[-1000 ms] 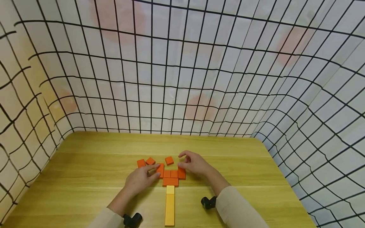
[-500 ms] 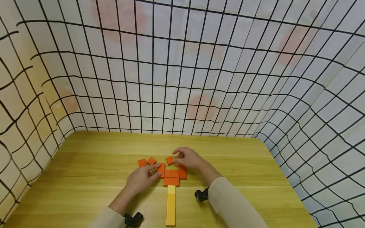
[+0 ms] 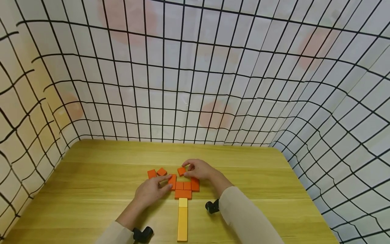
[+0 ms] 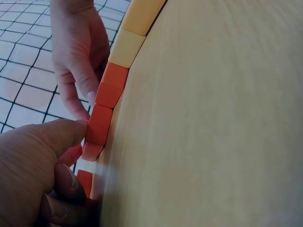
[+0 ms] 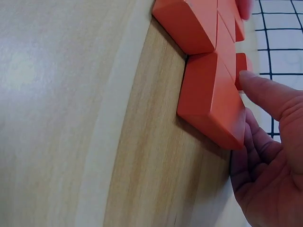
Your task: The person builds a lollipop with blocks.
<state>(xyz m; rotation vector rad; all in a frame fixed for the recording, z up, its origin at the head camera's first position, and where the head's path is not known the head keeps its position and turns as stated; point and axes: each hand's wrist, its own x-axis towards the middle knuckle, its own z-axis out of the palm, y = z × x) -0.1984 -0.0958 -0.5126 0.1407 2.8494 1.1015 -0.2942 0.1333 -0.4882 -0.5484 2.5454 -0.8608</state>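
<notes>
Beyond the yellow blocks (image 3: 182, 223) on the bench (image 3: 91, 189), the right hand (image 3: 199, 169) has its grip pinched on a small orange square (image 3: 181, 171); the left hand (image 3: 149, 192) clamps an upright orange block (image 3: 173, 182). Best keep the square flat, moving gently.

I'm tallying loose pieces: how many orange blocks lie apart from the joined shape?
3: one block beyond the left hand, a second block right of that one, a third block touched by the right hand. The hands may hide more.
</notes>
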